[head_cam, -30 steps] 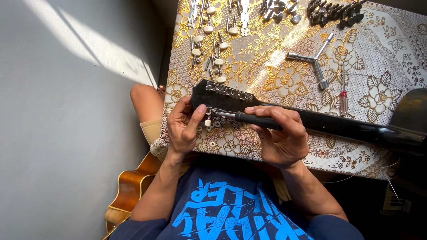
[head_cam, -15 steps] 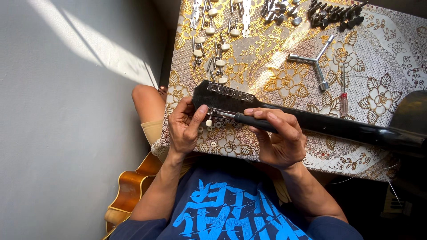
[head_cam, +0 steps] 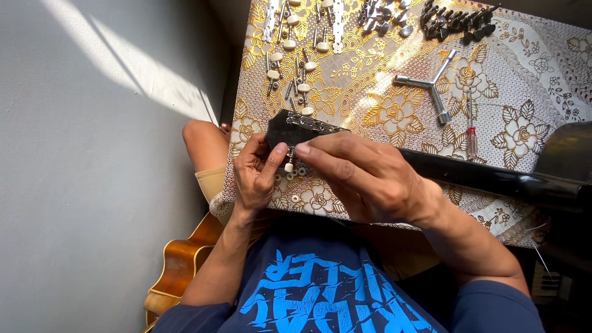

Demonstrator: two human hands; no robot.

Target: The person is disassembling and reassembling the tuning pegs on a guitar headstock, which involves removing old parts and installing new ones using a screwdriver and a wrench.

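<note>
In the frame centre, left hand (head_cam: 256, 176) and right hand (head_cam: 364, 176) pinch the black guitar headstock (head_cam: 296, 128); cream tuner knob (head_cam: 288, 166) hangs below.

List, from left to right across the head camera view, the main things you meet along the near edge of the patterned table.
Left hand → small cream-knobbed tuning peg at the black headstock → right hand → black guitar neck → dark guitar body at the right edge.

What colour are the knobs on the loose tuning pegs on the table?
Cream-white knobs on the tuning pegs, head view.
</note>
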